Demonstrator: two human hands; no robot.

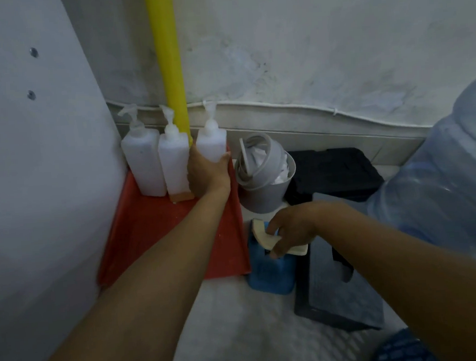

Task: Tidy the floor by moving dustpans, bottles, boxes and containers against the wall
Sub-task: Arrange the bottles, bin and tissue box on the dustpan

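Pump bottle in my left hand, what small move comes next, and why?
Probably lower it onto the red dustpan and let go: your left hand grips the pump bottle upright, in line with two other bottles standing near the wall.

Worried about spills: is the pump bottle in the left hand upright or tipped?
Upright. The pump bottle is vertical, nozzle on top, left hand gripping its lower half.

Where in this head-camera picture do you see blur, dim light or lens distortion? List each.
Head view: dim, flat light, no glare; red dustpan and left forearm smeared near the camera; skirting bows, likely lens distortion; pump bottles fairly sharp.
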